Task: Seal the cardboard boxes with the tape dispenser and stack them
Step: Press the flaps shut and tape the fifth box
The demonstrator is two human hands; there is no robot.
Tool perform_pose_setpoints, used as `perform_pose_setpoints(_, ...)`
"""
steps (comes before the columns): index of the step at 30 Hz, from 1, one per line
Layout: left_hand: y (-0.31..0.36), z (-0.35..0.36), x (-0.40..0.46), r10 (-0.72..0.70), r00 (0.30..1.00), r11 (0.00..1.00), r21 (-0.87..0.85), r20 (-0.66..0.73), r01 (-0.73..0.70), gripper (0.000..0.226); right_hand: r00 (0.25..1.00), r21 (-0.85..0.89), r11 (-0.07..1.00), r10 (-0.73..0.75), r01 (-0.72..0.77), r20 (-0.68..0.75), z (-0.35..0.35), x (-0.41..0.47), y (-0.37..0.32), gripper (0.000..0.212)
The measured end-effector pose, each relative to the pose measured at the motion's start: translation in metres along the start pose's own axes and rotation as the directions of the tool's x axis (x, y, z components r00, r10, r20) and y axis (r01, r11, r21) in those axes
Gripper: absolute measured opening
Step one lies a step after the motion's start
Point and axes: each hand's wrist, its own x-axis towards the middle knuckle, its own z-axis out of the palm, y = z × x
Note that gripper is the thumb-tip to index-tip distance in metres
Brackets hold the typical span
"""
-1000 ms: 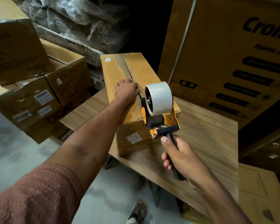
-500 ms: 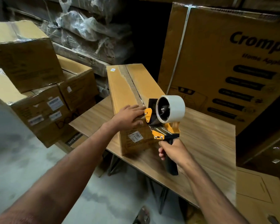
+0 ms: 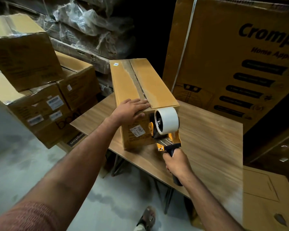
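A long narrow cardboard box lies on the wooden table, its top seam running away from me. My left hand lies flat with straight fingers on the near end of the box top, beside the seam. My right hand grips the black handle of the orange tape dispenser. Its white tape roll sits against the box's near end face, just below the top edge.
Stacked cardboard boxes stand to the left of the table. A very large printed carton leans behind the table on the right. Plastic-wrapped goods fill the back. Another carton lies at lower right. My sandalled foot is on the concrete floor.
My left hand moved from the box's near corner up onto the top and flattened. The dispenser dropped lower against the near end face, and my view tilted.
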Motion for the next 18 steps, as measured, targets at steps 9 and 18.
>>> perform_pose_setpoints(9, 0.004, 0.001, -0.001, -0.019, 1.000, 0.997, 0.070, 0.002, 0.019, 0.083, 0.996, -0.137, 0.991, -0.018, 0.005, -0.090, 0.028, 0.014, -0.010, 0.017)
perform_pose_setpoints(18, 0.023, 0.014, -0.002, -0.089, 0.991, 0.972, 0.207, -0.105, 0.109, 0.084, 0.990, -0.062, 0.996, 0.052, -0.061, -0.132, 0.045, 0.023, -0.004, 0.022)
